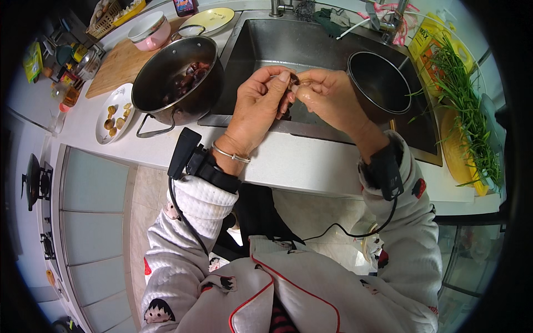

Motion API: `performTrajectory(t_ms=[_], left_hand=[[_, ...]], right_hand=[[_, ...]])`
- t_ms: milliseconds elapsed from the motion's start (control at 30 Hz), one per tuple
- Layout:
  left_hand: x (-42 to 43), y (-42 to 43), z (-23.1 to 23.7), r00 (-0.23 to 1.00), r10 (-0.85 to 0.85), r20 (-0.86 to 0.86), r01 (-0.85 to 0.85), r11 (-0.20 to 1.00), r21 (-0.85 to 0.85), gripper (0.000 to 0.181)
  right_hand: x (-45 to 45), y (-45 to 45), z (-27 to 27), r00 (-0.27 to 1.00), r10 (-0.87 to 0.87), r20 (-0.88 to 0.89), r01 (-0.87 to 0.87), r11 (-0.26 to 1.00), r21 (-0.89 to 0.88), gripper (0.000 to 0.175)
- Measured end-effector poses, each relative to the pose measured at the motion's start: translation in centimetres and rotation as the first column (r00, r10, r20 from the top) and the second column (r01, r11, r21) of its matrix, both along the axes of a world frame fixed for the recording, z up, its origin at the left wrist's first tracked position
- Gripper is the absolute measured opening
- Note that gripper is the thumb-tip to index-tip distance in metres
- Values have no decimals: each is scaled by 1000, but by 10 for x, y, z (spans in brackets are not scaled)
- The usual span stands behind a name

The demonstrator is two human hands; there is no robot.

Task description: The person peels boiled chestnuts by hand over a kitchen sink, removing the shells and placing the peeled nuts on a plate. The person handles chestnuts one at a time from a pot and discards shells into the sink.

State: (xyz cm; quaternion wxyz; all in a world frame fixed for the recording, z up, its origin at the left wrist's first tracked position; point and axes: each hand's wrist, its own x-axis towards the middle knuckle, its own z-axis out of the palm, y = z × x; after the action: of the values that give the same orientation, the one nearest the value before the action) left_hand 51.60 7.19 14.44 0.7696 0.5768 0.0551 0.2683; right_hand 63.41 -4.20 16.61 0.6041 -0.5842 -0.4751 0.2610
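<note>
Both hands meet over the front edge of the steel sink (pixel 287 39). My left hand (pixel 258 98) pinches a small dark brown chestnut (pixel 294 78) between thumb and fingers. From the other side, the fingertips of my right hand (pixel 327 89) grip the same nut at its shell; fingers hide most of it. Dark shell bits (pixel 286 117) show below the left fingers. To the left stands a deep steel pot (pixel 204 102) with several dark chestnuts (pixel 189 81) inside. Beside it, a white oval plate (pixel 101 132) bears several peeled, yellowish chestnuts (pixel 109 124).
A round dark pot (pixel 379 109) stands in the sink's right side. Green stalks (pixel 466 112) lie over a yellow basket (pixel 456 145) at right. At back left are a wooden cutting board (pixel 114 68), a pink bowl (pixel 152 37) and a yellow plate (pixel 212 18). A cable (pixel 358 236) hangs from my right wrist.
</note>
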Motion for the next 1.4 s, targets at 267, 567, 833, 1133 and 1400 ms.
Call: performTrajectory(t_ms=[267, 567, 833, 1133, 1400], left_hand=[[-4, -3, 3, 998, -55, -16, 56, 998, 20, 31], [-9, -3, 5, 993, -114, 14, 115, 991, -74, 30], [-12, -4, 8, 989, -141, 35, 144, 984, -109, 29], [-11, 7, 11, 993, -112, 47, 121, 959, -257, 35], [-6, 4, 10, 998, -56, 29, 60, 988, -146, 36]], right_hand=[[-4, -2, 4, 994, -42, 105, 49, 997, -63, 6], [-10, -2, 0, 979, -19, 201, 4, 997, 72, 7], [-11, -3, -2, 917, -105, 384, 55, 989, 140, 5], [-24, -1, -4, 962, -1, 273, -25, 996, 90, 14], [-4, 4, -4, 998, -57, -18, 59, 993, 105, 14]])
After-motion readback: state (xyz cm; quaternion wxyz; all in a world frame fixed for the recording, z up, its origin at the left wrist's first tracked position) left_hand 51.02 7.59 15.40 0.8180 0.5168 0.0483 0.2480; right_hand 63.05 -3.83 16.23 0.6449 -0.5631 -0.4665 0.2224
